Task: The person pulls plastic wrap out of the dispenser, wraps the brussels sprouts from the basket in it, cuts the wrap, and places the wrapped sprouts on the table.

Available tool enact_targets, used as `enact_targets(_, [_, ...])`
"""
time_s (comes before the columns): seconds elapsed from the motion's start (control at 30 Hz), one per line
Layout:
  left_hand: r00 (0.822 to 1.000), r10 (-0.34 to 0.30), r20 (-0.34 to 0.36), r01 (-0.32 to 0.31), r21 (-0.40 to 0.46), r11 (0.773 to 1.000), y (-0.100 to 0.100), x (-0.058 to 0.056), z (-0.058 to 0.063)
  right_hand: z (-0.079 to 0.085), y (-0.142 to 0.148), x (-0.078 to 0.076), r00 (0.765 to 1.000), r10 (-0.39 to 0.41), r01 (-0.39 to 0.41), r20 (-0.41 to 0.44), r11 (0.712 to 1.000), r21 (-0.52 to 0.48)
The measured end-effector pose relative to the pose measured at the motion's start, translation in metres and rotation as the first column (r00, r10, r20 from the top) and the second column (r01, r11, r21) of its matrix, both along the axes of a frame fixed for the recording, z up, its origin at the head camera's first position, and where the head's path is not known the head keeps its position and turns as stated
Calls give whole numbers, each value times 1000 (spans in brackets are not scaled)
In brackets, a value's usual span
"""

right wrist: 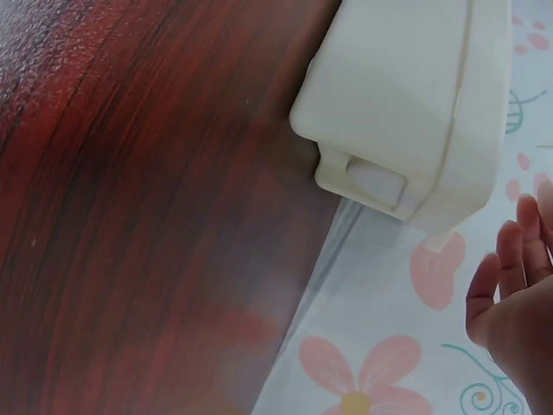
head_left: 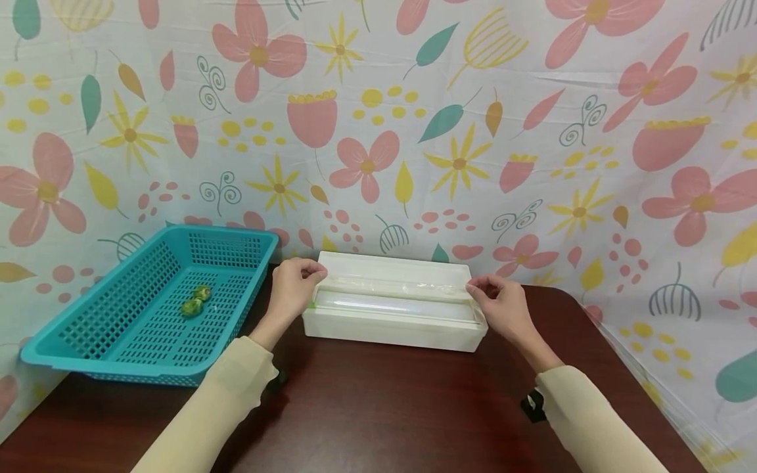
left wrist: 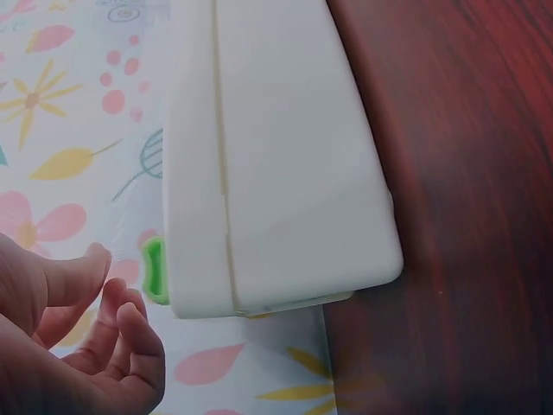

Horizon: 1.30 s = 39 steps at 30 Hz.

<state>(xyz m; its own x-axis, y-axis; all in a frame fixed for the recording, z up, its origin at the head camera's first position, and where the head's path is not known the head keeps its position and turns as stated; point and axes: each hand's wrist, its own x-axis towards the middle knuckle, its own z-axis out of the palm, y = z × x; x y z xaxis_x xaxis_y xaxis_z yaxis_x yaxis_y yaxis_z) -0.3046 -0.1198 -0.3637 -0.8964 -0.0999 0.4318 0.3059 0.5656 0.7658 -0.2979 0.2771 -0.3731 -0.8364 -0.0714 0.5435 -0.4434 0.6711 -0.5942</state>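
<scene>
A white cling film dispenser box (head_left: 393, 332) stands on the table with its lid (head_left: 396, 268) raised and a roll of film (head_left: 393, 305) lying inside. Clear cling film (head_left: 408, 288) stretches across the box between the two hands. At the box's left end, the left hand (head_left: 294, 289) pinches one corner of the film between thumb and forefinger. My right hand (head_left: 503, 305) pinches the other corner at the right end. In the left wrist view, a green slider (left wrist: 155, 270) sticks out at the box's end beside the left fingertips. The right wrist view shows only part of the right hand (right wrist: 523, 303).
On the left stands a blue-green plastic basket (head_left: 148, 246) holding two small green items (head_left: 196, 301). Behind the dark wooden table (head_left: 414, 407) hangs a flower-printed cloth (head_left: 378, 131), close to the back of the box.
</scene>
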Motion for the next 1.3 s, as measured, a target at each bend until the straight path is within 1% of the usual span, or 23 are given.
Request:
enact_targets(0.13, [1000,12,-8,-12,6,1000,0,0,4,3,-1,1,1000,4,-4,-8,1000,-4])
enact_targets(0.47, [998,16,-53,-15,18,1000,-1,5,14,16,1,6,999,5,-5,-39,1000,1])
enact_targets(0.6, [999,8,-52,-8,11,1000,-2,8,18,22,0,9,999,4,-5,-49,1000,-11])
enact_targets(0.7, [999,7,-51,-7,11,1000,-1,10,21,26,-1,12,999,7,-7,-41,1000,-21])
enact_targets(0.9, [998,28,-58,-26,19,999,1,14,27,34,-1,17,999,-7,6,-50,1000,-25])
enact_targets(1.13, [995,45,-91,-43,24,999,0,20,34,43,-2,22,998,-17,15,-56,999,-31])
enact_targets(1.3, [990,56,-126,-55,14,998,0,24,40,50,-3,26,996,-23,20,-83,999,-45])
